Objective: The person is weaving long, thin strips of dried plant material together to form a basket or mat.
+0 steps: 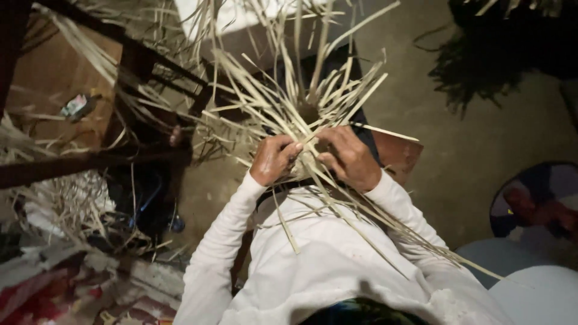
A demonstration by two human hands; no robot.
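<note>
A woven bundle of pale flat straw strips fans out in front of me, its strips crossing at a tight centre. My left hand pinches strips at the left of that centre, fingers curled around them. My right hand grips strips at the right, knuckles up. Both hands touch at the weave's middle. Long loose strips trail down over my white sleeves and lap.
Loose straw piles up at the left beside a dark wooden beam. A brown concrete floor spreads to the right. A patterned round cushion and pale blue rounded objects lie at lower right.
</note>
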